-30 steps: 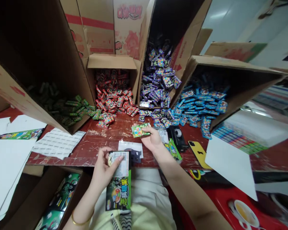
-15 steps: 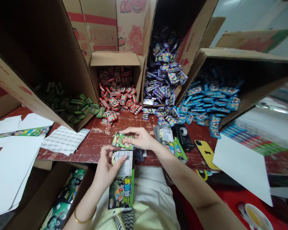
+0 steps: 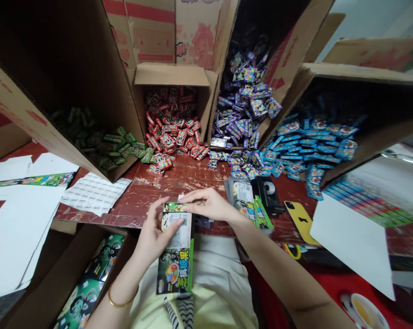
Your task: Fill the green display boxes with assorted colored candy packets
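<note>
My left hand (image 3: pixel 153 237) grips a tall green and black printed carton (image 3: pixel 176 256) upright over my lap, thumb across its white label. My right hand (image 3: pixel 208 204) pinches a small green candy pack (image 3: pixel 174 207) at the carton's open top end. Behind, on the worn red table (image 3: pixel 165 185), four tilted cardboard boxes spill small packs: green packs (image 3: pixel 119 148), red packs (image 3: pixel 170 137), purple packs (image 3: pixel 242 114) and blue packs (image 3: pixel 305 144).
A stack of flat printed cartons (image 3: pixel 249 208), a black tape dispenser (image 3: pixel 270 194) and a yellow phone (image 3: pixel 300 219) lie right of my hands. A label sheet (image 3: pixel 94 194) and white flat sheets (image 3: pixel 17 224) lie left. An open box with filled cartons (image 3: pixel 86 288) stands below left.
My right hand brought the green pack from the table's middle back and left to the top of the carton held in my left hand. The camera tilted slightly.
</note>
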A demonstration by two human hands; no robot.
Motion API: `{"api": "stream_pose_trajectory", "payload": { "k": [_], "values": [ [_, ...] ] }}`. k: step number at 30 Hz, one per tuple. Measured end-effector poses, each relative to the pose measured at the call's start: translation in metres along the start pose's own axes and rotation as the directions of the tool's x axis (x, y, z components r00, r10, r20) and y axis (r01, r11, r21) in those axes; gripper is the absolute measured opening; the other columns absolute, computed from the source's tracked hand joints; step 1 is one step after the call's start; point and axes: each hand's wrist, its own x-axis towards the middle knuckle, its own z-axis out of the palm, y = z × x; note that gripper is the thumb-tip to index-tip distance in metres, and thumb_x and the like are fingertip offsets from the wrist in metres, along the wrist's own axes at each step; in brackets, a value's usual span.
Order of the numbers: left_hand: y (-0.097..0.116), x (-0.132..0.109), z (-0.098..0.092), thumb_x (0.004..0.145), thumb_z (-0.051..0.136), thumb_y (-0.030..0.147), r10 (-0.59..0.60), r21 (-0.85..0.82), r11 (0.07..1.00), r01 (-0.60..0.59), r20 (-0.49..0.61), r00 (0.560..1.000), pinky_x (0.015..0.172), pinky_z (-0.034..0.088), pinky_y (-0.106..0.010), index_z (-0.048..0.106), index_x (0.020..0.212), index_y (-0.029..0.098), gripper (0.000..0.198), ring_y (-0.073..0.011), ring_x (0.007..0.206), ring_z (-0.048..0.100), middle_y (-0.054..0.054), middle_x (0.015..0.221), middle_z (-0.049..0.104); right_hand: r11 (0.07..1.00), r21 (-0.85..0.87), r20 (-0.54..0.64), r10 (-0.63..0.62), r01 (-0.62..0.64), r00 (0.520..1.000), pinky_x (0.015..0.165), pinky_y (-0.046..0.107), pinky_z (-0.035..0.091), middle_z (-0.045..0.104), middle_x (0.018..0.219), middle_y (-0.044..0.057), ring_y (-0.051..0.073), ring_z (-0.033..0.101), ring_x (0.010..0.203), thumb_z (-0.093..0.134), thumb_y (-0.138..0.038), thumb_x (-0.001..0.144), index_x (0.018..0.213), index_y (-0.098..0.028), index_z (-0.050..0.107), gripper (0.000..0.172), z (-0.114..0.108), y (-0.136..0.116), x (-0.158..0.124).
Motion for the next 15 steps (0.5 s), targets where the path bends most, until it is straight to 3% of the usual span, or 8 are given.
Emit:
{"api": "stream_pose_trajectory", "payload": {
  "k": [4, 9, 13, 15],
  "values": [
    [-0.01, 0.0, -0.008, 0.076, 0.069, 0.03, 0.025, 0.141, 0.99, -0.026, 0.009, 1.0, 0.073, 0.048, -0.027, 0.05, 0.1, 0.023, 0.032, -0.0172, 0.084, 0.059, -0.001, 0.088, 0.058, 0.985, 0.116, 0.083, 0.116, -0.126, 0.99, 0.091, 0.039, 0.051, 0.069, 0.11, 0.009, 0.022, 0.066, 0.1, 0.076, -0.03, 0.068, 0.101, -0.019, 0.072, 0.035, 0.004, 0.009, -0.009],
    [-0.012, -0.002, -0.008, 0.077, 0.069, 0.032, -0.012, 0.118, 0.993, 0.011, 0.011, 1.0, 0.067, 0.047, -0.025, 0.047, 0.098, 0.023, 0.031, -0.015, 0.077, 0.057, 0.001, 0.084, 0.057, 0.954, 0.216, 0.024, 0.209, -0.209, 0.978, 0.085, 0.035, 0.054, 0.072, 0.103, 0.009, 0.02, 0.07, 0.088, 0.081, -0.028, 0.061, 0.096, -0.015, 0.072, 0.038, 0.009, 0.018, -0.014],
    [-0.009, -0.001, -0.007, 0.077, 0.069, 0.032, -0.016, 0.083, 0.996, 0.017, -0.015, 1.0, 0.068, 0.048, -0.024, 0.047, 0.099, 0.025, 0.032, -0.0145, 0.079, 0.058, 0.001, 0.088, 0.057, 0.94, 0.288, -0.118, 0.226, -0.184, 0.967, 0.067, 0.024, 0.055, 0.073, 0.083, 0.004, 0.014, 0.069, 0.07, 0.083, -0.026, 0.058, 0.081, -0.014, 0.064, 0.033, 0.01, 0.019, -0.018],
    [-0.011, 0.0, -0.008, 0.077, 0.069, 0.031, -0.002, 0.089, 0.996, 0.004, -0.021, 1.0, 0.071, 0.047, -0.024, 0.047, 0.101, 0.025, 0.033, -0.0145, 0.083, 0.057, 0.001, 0.09, 0.056, 0.937, 0.301, -0.133, 0.224, -0.176, 0.965, 0.062, 0.021, 0.053, 0.072, 0.076, 0.002, 0.011, 0.068, 0.065, 0.084, -0.025, 0.057, 0.079, -0.015, 0.06, 0.034, 0.008, 0.019, -0.019]
  ]
}}
